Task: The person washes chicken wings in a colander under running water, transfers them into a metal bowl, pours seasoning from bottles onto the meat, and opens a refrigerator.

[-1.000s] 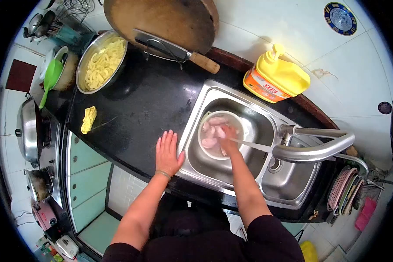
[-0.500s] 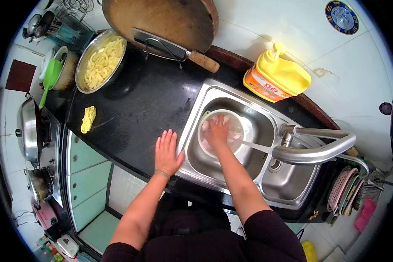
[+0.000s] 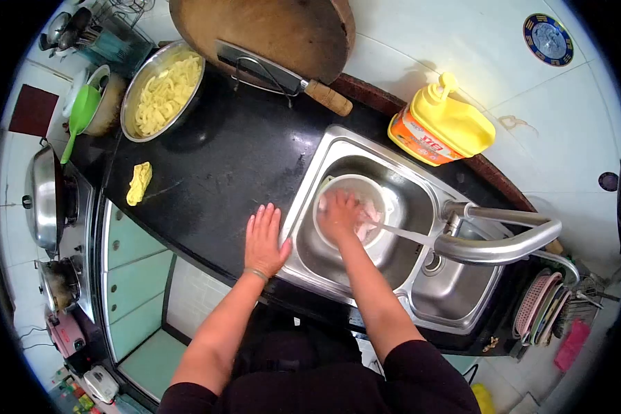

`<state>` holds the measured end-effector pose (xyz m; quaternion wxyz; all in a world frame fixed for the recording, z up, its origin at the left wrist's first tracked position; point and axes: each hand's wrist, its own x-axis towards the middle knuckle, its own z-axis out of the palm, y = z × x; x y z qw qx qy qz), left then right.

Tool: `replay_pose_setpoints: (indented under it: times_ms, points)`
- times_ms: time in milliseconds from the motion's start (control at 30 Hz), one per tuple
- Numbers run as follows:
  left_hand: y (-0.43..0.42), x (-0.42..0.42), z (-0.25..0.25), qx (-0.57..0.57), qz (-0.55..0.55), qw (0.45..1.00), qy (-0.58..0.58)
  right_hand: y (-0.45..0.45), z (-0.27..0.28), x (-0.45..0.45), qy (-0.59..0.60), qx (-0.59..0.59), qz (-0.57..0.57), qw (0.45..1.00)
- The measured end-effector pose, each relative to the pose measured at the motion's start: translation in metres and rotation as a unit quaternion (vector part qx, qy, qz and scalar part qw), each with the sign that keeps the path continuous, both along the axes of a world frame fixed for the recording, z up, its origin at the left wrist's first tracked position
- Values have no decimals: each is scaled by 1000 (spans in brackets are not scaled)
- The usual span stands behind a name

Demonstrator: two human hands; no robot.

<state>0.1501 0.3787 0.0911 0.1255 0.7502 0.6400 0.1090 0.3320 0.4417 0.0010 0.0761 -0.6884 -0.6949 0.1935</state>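
Note:
A white bowl [image 3: 325,237] stands in the larger basin of the steel sink, with pale pink pieces that look like raw meat [image 3: 371,218] in it. Water [image 3: 407,234] runs from the faucet [image 3: 493,250] into this bowl. My right hand [image 3: 339,215] is down inside, on the left part of the contents, fingers spread and slightly blurred. The fingertips are partly hidden among the pieces. My left hand [image 3: 265,239] lies flat and open on the black counter beside the sink's left rim, holding nothing.
A yellow detergent bottle [image 3: 443,127] stands behind the sink. A cleaver [image 3: 283,76] hangs in a rack before a round chopping board [image 3: 269,34]. Left are a steel bowl of pale yellow strips [image 3: 165,96], a yellow cloth [image 3: 139,183] and a lidded wok [image 3: 45,200]. Plates [image 3: 541,307] stand right.
My right hand has shifted slightly left and down in the bowl, uncovering more pink pieces on the right. My left hand stays flat on the counter. The view has tilted a little.

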Motion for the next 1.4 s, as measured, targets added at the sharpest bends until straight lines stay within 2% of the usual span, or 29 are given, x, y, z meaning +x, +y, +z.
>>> replay_pose_setpoints:
  times_ms: [67,133,167,200,267,300,367,400,433,533,600,733,800,833,900,933,1033,1100,1133,1167,1200,1333,1400]
  points:
    - [-2,0,0,7,-5,1000,-1,8,-1,0,16,14,-16,1000]
    - [-1,0,0,8,-1,1000,-1,18,-25,18,164,21,13,986]
    - [0,1,0,10,-1,1000,-3,16,-31,28,255,121,23,959]
    - [0,1,0,7,0,1000,-5,13,-34,46,252,121,25,960]
    - [-1,0,0,2,7,1000,-9,5,-35,78,271,-4,46,961]
    - [-1,0,0,11,2,1000,-8,-4,-23,80,269,-9,49,962]
    - [-2,-1,1,23,-5,1000,-8,-14,15,83,102,22,17,994]
    - [-1,0,2,11,-1,1000,-8,-17,20,79,100,25,16,995]
    - [0,1,3,0,2,1000,-7,-20,22,69,26,-25,32,999]
    - [-1,0,3,8,-2,1000,-10,-6,18,54,-7,-142,25,990]
    - [-1,0,4,7,-2,1000,-5,1,-7,52,118,-127,-31,984]
    - [-1,2,3,8,1,1000,-7,2,-35,70,178,-74,-49,980]
    - [-1,1,2,11,2,1000,-7,-9,-70,94,388,-43,-35,920]
    - [-2,1,1,13,0,1000,-8,-15,-58,98,387,-45,-33,920]
    - [-2,0,0,13,1,1000,-9,-24,-31,106,479,-202,-177,836]
    - [-1,0,1,13,-1,1000,-7,-24,-23,109,478,-204,-176,836]
    - [0,0,3,5,-1,1000,-10,-19,-8,108,459,-256,-202,827]
    - [-1,1,3,7,-1,1000,-10,-7,-4,103,273,-155,-31,949]
    - [-1,1,3,10,-1,1000,-9,1,9,93,274,-154,-33,949]
    - [0,0,2,10,-2,1000,-8,9,32,76,131,-128,6,983]
    - [-1,0,1,11,-2,1000,-8,14,44,61,-15,-100,45,994]
    - [-1,1,2,10,-2,1000,-4,14,18,39,-57,-176,36,982]
    - [0,0,0,17,-3,1000,-4,15,-33,45,-93,-98,68,988]
